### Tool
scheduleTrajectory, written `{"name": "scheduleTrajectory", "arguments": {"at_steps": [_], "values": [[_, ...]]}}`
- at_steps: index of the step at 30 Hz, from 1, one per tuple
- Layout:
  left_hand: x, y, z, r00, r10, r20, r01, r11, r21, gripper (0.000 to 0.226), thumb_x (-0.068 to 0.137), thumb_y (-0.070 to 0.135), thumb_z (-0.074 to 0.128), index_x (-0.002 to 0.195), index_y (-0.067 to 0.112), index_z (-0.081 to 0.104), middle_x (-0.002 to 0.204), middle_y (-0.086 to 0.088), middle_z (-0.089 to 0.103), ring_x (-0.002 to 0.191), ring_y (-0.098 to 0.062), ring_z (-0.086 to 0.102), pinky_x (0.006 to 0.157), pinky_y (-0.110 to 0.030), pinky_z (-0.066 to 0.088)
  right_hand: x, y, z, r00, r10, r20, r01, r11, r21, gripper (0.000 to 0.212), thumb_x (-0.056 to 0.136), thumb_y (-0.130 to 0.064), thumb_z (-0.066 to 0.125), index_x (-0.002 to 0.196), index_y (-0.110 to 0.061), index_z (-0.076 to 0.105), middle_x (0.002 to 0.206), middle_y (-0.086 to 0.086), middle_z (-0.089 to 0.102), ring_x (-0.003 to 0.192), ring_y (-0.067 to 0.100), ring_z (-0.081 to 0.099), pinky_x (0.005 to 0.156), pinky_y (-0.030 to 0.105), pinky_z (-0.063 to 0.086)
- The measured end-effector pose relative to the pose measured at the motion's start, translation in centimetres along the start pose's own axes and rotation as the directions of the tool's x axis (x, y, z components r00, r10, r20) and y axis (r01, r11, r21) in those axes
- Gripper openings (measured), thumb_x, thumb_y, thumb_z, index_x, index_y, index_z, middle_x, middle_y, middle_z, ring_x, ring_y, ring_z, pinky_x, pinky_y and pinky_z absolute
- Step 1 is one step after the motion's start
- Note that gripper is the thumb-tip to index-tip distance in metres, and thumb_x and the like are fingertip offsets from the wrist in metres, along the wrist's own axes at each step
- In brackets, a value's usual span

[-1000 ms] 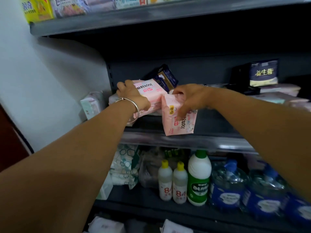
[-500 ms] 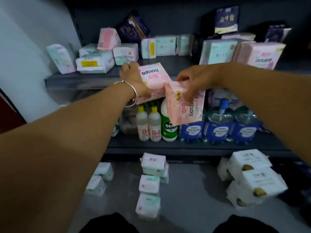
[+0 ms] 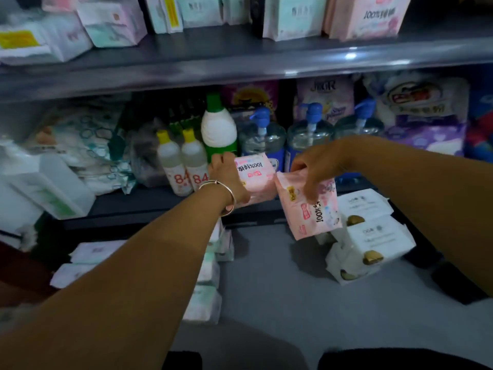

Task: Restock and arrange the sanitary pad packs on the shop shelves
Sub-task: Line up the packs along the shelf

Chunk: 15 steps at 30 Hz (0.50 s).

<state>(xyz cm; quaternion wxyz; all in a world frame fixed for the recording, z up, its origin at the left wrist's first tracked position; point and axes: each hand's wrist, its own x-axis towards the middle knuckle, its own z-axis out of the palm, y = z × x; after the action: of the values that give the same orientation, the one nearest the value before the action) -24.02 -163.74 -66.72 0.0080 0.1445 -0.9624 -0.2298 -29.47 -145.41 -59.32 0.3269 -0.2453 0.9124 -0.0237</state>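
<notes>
My left hand (image 3: 226,177), with a metal bangle on its wrist, grips a pink sanitary pad pack (image 3: 256,174) lying flat with its print upside down. My right hand (image 3: 317,166) pinches the top of a second pink pad pack (image 3: 312,212), which hangs upright and tilted. Both packs are in the air in front of the lower shelf (image 3: 149,204), close beside each other. More pad packs stand on the upper shelf (image 3: 240,62), among them a big pink one (image 3: 368,17) at the right.
On the lower shelf stand two small yellow-capped bottles (image 3: 184,161), a green-capped white bottle (image 3: 218,126) and blue pump bottles (image 3: 309,129). White packs (image 3: 370,236) are stacked on the floor at right; pale pad packs (image 3: 205,297) lie on the grey floor (image 3: 280,303) below my left arm.
Both hands have come down with their pink packs from the upper shelf's height to the front of the lower shelf. The view has tipped downward toward the floor.
</notes>
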Motion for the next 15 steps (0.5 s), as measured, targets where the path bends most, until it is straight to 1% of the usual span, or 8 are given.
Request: {"name": "scheduleTrajectory", "arguments": {"at_steps": [2, 4, 7, 9, 12, 14, 15], "values": [[0.1, -0.3, 3.1, 0.998, 0.005, 0.056, -0.006, 1.000, 0.021, 0.092, 0.058, 0.014, 0.083, 0.133, 0.009, 0.029, 0.132, -0.012, 0.027, 0.123, -0.030, 0.033, 0.100, -0.032, 0.036, 1.2, 1.7, 1.6, 0.999, 0.032, 0.003, -0.032, 0.999, 0.012, 0.057, 0.066, -0.020, 0.081, 0.115, -0.020, 0.053, 0.111, -0.002, 0.057, 0.098, 0.017, 0.056, 0.083, 0.030, 0.048], [0.1, -0.5, 6.2, 0.993, 0.009, 0.115, -0.013, 0.999, 0.032, 0.093, 0.060, 0.016, 0.083, 0.134, 0.010, 0.029, 0.133, -0.012, 0.026, 0.123, -0.030, 0.033, 0.101, -0.032, 0.034, 2.3, 3.2, 3.3, 0.998, 0.061, 0.028, -0.062, 0.997, 0.036, 0.058, 0.065, -0.025, 0.082, 0.116, -0.019, 0.054, 0.111, -0.002, 0.058, 0.099, 0.018, 0.058, 0.082, 0.030, 0.050], [0.2, -0.8, 10.5, 0.979, 0.000, 0.205, -0.002, 1.000, 0.013, 0.091, 0.061, 0.017, 0.083, 0.135, 0.014, 0.029, 0.133, -0.012, 0.024, 0.123, -0.032, 0.031, 0.101, -0.033, 0.034, 4.3, 4.9, 5.6, 0.989, 0.091, 0.117, -0.098, 0.994, 0.053, 0.057, 0.067, -0.029, 0.081, 0.117, -0.015, 0.057, 0.110, 0.001, 0.065, 0.098, 0.019, 0.064, 0.085, 0.033, 0.053], [0.3, -1.0, 13.1, 0.967, -0.007, 0.253, 0.009, 1.000, -0.008, 0.090, 0.061, 0.017, 0.083, 0.134, 0.017, 0.031, 0.133, -0.011, 0.024, 0.122, -0.032, 0.031, 0.099, -0.033, 0.035, 5.5, 5.6, 6.9, 0.982, 0.097, 0.165, -0.110, 0.991, 0.071, 0.052, 0.070, -0.029, 0.078, 0.116, -0.013, 0.059, 0.108, 0.002, 0.068, 0.096, 0.018, 0.066, 0.082, 0.031, 0.052], [0.5, -1.8, 16.3, 0.957, -0.023, 0.288, 0.034, 0.999, -0.030, 0.084, 0.061, 0.019, 0.084, 0.129, 0.023, 0.036, 0.130, -0.008, 0.026, 0.119, -0.031, 0.034, 0.093, -0.034, 0.038, 7.2, 6.4, 8.3, 0.975, 0.101, 0.198, -0.118, 0.990, 0.077, 0.051, 0.073, -0.030, 0.076, 0.118, -0.013, 0.058, 0.108, 0.002, 0.068, 0.097, 0.018, 0.065, 0.076, 0.026, 0.050], [0.7, -2.6, 17.9, 0.949, -0.046, 0.312, 0.066, 0.996, -0.054, 0.081, 0.061, 0.017, 0.084, 0.126, 0.027, 0.038, 0.127, -0.006, 0.026, 0.116, -0.032, 0.038, 0.094, -0.037, 0.040, 8.4, 6.7, 9.2, 0.975, 0.100, 0.200, -0.116, 0.991, 0.068, 0.055, 0.072, -0.032, 0.077, 0.120, -0.016, 0.054, 0.112, 0.000, 0.065, 0.100, 0.018, 0.063, 0.075, 0.026, 0.048], [0.9, -3.1, 18.5, 0.943, -0.058, 0.329, 0.085, 0.994, -0.068, 0.081, 0.060, 0.016, 0.084, 0.125, 0.029, 0.039, 0.126, -0.005, 0.026, 0.114, -0.033, 0.041, 0.096, -0.038, 0.043, 9.1, 6.8, 9.6, 0.975, 0.097, 0.200, -0.112, 0.992, 0.065, 0.056, 0.071, -0.032, 0.077, 0.120, -0.017, 0.053, 0.113, 0.000, 0.064, 0.100, 0.018, 0.062, 0.076, 0.027, 0.047]]}}
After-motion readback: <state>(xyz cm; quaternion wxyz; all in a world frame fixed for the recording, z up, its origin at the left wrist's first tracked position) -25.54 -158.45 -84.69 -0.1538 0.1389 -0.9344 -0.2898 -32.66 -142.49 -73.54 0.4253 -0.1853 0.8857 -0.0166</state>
